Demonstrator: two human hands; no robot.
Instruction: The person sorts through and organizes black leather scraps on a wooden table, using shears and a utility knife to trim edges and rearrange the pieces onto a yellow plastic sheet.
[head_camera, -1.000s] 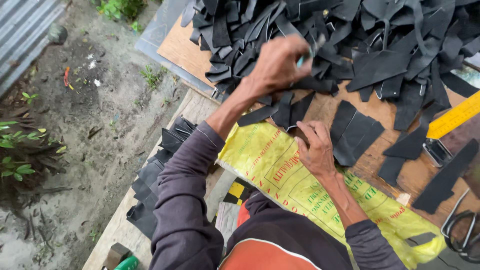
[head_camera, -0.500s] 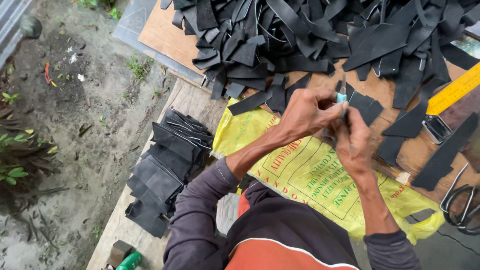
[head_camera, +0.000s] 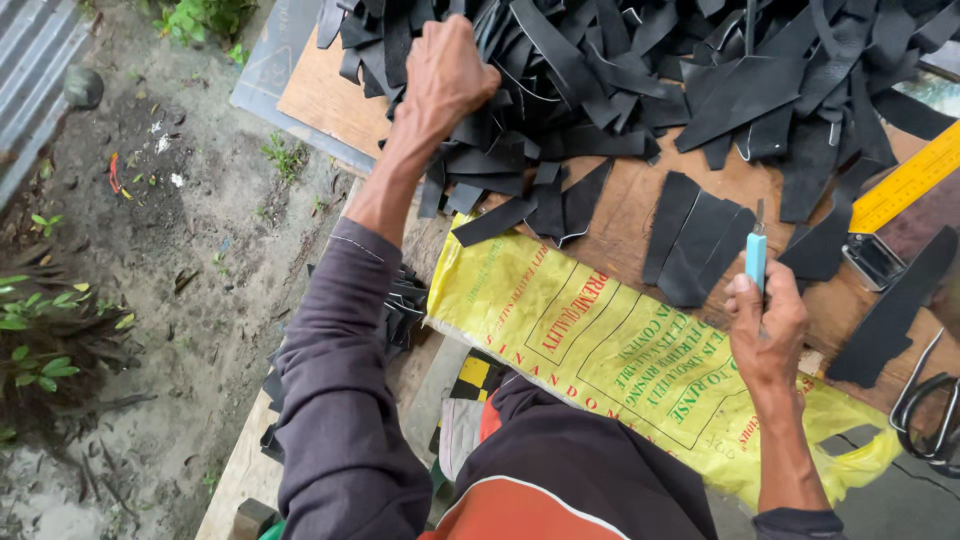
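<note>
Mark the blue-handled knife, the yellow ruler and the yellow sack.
blue-handled knife (head_camera: 756, 258), head view, on the blue handle above the fist.
yellow ruler (head_camera: 908, 180), head view, mid-length of its face.
yellow sack (head_camera: 600, 340), head view, its printed middle.

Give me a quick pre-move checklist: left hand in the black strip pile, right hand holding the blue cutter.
1. Left hand has a grip in the pile of black strips: ok, fist closed among the strips at the pile's near edge.
2. Right hand holds the blue cutter: ok, fingers wrapped round the handle.
3. Blade points away from the body: ok, tip points up towards the pile.
4. Blade apart from the left hand: ok, hands are well apart.
5. Blade extended or retracted: cannot tell, too small.
6. Cut black pieces lie flat on the board by the yellow sack: ok.
</note>
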